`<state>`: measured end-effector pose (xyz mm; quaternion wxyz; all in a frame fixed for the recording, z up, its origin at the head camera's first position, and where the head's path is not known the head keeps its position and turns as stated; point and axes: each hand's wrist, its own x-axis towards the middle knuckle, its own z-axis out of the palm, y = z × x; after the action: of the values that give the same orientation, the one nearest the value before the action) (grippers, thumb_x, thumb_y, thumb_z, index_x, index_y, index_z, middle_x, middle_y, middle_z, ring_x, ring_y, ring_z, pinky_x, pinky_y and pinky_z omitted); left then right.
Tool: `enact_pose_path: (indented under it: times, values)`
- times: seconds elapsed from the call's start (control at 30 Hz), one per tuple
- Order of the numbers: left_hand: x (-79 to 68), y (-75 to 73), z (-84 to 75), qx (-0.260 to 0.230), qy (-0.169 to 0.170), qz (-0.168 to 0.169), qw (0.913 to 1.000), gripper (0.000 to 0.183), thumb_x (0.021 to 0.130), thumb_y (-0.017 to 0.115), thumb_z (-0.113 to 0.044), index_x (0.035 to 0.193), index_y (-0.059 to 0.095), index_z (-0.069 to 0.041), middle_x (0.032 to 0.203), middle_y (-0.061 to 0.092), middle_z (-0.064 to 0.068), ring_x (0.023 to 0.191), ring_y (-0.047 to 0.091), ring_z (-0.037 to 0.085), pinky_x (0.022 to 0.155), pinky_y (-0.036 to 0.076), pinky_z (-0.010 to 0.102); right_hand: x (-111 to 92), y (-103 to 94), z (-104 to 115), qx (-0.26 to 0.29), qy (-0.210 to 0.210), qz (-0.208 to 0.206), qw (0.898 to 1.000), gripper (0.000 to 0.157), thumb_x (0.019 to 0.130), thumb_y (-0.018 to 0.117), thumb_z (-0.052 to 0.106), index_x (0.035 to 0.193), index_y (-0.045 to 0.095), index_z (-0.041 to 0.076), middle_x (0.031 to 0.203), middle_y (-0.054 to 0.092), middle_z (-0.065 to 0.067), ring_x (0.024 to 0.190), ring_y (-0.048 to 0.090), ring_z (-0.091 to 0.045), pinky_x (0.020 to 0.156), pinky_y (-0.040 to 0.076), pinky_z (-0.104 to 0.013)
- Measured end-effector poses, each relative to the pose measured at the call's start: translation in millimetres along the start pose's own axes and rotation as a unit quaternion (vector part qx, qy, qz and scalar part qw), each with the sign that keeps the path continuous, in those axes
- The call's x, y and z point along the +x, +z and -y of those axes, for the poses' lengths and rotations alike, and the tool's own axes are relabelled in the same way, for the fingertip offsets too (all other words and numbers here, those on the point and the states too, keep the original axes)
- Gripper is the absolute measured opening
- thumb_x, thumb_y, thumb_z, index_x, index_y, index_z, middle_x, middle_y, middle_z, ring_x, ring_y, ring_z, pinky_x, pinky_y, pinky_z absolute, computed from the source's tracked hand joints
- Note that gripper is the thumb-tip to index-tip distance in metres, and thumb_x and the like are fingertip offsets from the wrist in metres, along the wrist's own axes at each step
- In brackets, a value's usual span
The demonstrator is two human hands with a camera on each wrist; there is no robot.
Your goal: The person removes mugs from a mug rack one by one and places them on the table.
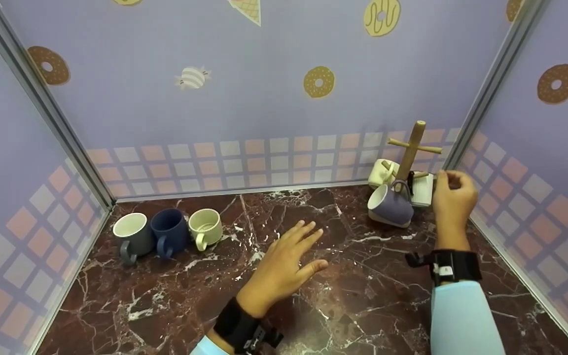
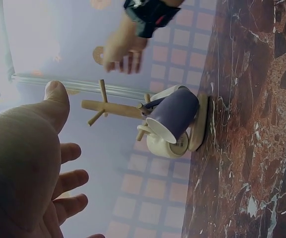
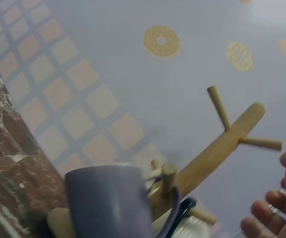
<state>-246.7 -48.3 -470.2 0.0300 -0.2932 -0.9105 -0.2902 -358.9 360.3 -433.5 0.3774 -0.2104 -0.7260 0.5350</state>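
Observation:
A wooden mug tree (image 1: 416, 143) stands at the back right, its upper pegs bare. Three mugs hang on its lower pegs: a purple mug (image 1: 391, 207) in front, a cream mug (image 1: 380, 172) behind to the left, and a white ribbed mug (image 1: 422, 190) on the right. Just right of the white mug, my right hand (image 1: 455, 197) is raised with loosely bent fingers and nothing in them. In the left wrist view that right hand (image 2: 125, 47) is apart from the tree. My left hand (image 1: 284, 264) hovers over the table's middle, fingers spread, holding nothing.
At the left of the dark red marbled table (image 1: 165, 305) three mugs stand upright in a row: a grey mug (image 1: 136, 236), a navy mug (image 1: 171, 231) and a pale yellow-green mug (image 1: 206, 227). Patterned purple panels (image 1: 264, 108) enclose the back and both sides.

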Motion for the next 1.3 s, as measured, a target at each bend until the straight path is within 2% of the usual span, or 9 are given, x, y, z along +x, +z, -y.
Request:
enact_pose_path:
  times: [0.13,0.23,0.37,0.5,0.67,0.8,0.9,1.0,1.3]
  values:
    - [-0.3,-0.7,-0.9,-0.002,0.003,-0.001,1.0000,0.076,0.111,0.058,-0.064,0.175,0.044,-0.026,0.188,0.030,-0.002,0.177,0.027,0.032,0.140,0.026,0.072,-8.3,-3.2,-32.8,-0.038,0.087,0.077,0.993,0.049,0.107,0.076,0.052,0.127,0.077,0.007,0.085,0.066,0.017,0.069,0.065,0.002,0.068,0.058,-0.016]
    - [-0.3,-0.8,-1.4,-0.004,0.006,-0.003,1.0000,0.076,0.111,0.059,-0.064,0.175,0.044,-0.025,0.188,0.031,-0.002,0.177,0.027,0.032,0.139,0.027,0.072,-13.0,-3.5,-49.3,-0.060,0.120,0.125,0.983,0.074,0.102,0.077,0.064,0.144,0.072,0.002,0.110,0.076,0.000,0.064,0.068,0.002,0.068,0.062,-0.017]
    - [-0.2,-0.5,-1.9,-0.002,0.008,-0.002,1.0000,0.076,0.111,0.058,-0.064,0.175,0.045,-0.025,0.188,0.032,-0.002,0.176,0.027,0.032,0.140,0.028,0.071,-19.6,-2.7,-62.5,-0.088,0.147,0.171,0.970,0.090,0.097,0.079,0.072,0.151,0.068,0.001,0.149,0.069,-0.024,0.072,0.075,-0.002,0.073,0.066,-0.021]
    - [-0.1,0.5,-2.0,0.000,0.009,0.000,1.0000,0.076,0.111,0.058,-0.064,0.174,0.046,-0.024,0.188,0.032,-0.001,0.176,0.028,0.032,0.140,0.029,0.069,-24.6,-0.2,-70.7,-0.113,0.156,0.201,0.960,0.095,0.097,0.079,0.072,0.158,0.063,0.002,0.160,0.064,-0.027,0.090,0.081,-0.011,0.077,0.066,-0.023]
    - [-0.5,2.6,-2.6,-0.001,0.014,0.002,0.9999,0.076,0.110,0.059,-0.064,0.174,0.046,-0.025,0.188,0.032,-0.002,0.176,0.029,0.032,0.141,0.028,0.068,-29.2,8.8,-77.7,-0.076,0.168,0.232,0.955,0.099,0.099,0.083,0.062,0.169,0.049,0.001,0.165,0.061,-0.027,0.104,0.078,-0.017,0.084,0.065,-0.023]
    - [-0.7,5.3,-3.8,0.010,0.020,0.010,0.9997,0.076,0.111,0.057,-0.065,0.175,0.045,-0.026,0.188,0.031,-0.004,0.175,0.031,0.031,0.141,0.029,0.066,-32.1,15.4,-81.3,-0.061,0.174,0.257,0.949,0.104,0.099,0.085,0.059,0.174,0.041,0.001,0.171,0.054,-0.028,0.131,0.071,-0.029,0.102,0.063,-0.027]
    - [-1.1,7.6,-5.5,0.013,0.020,0.020,0.9995,0.075,0.111,0.057,-0.065,0.175,0.044,-0.028,0.188,0.030,-0.005,0.175,0.031,0.030,0.141,0.030,0.065,-33.5,18.8,-83.9,-0.056,0.167,0.272,0.946,0.105,0.099,0.086,0.054,0.175,0.037,0.000,0.175,0.047,-0.029,0.151,0.058,-0.037,0.122,0.055,-0.037]
    - [-1.9,9.7,-7.9,0.009,0.022,0.029,0.9993,0.075,0.111,0.058,-0.063,0.176,0.042,-0.029,0.189,0.029,-0.006,0.176,0.030,0.030,0.141,0.029,0.065,-34.6,20.2,-85.5,-0.038,0.166,0.285,0.943,0.105,0.100,0.088,0.046,0.176,0.034,0.000,0.178,0.043,-0.030,0.159,0.051,-0.041,0.133,0.047,-0.046]
    - [-1.9,15.4,-10.1,0.012,0.033,0.043,0.9985,0.076,0.111,0.056,-0.067,0.176,0.042,-0.031,0.188,0.028,-0.007,0.176,0.029,0.028,0.141,0.029,0.064,-35.2,21.1,-90.3,-0.019,0.166,0.305,0.938,0.106,0.100,0.090,0.034,0.179,0.027,0.002,0.183,0.034,-0.028,0.168,0.041,-0.045,0.139,0.040,-0.051]
